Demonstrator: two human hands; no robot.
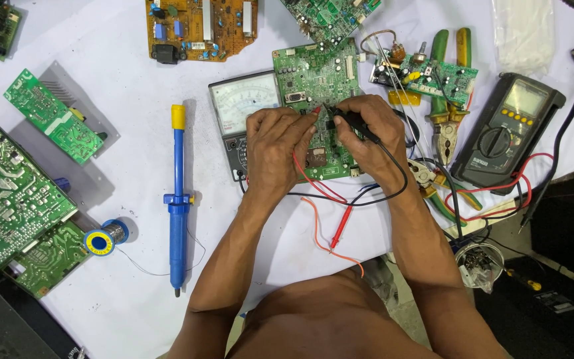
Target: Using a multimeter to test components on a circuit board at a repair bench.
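A green circuit board (pixel 313 80) lies on the white table in front of me, partly over an analog multimeter (pixel 240 103). My left hand (pixel 275 146) pinches a red test probe (pixel 315 110) whose tip touches the board. My right hand (pixel 365 133) grips a black test probe (pixel 350 121), its tip on the board just beside the red one. Red and black leads (pixel 340 196) trail from the hands toward me.
A blue desoldering pump (pixel 178 199) and a solder spool (pixel 101 240) lie at left, with several green boards (pixel 8 199) beyond. A brown board (pixel 200 26) sits at top. A digital multimeter (pixel 506 129), green-handled pliers (pixel 446 100) and a small green board (pixel 433 76) lie at right.
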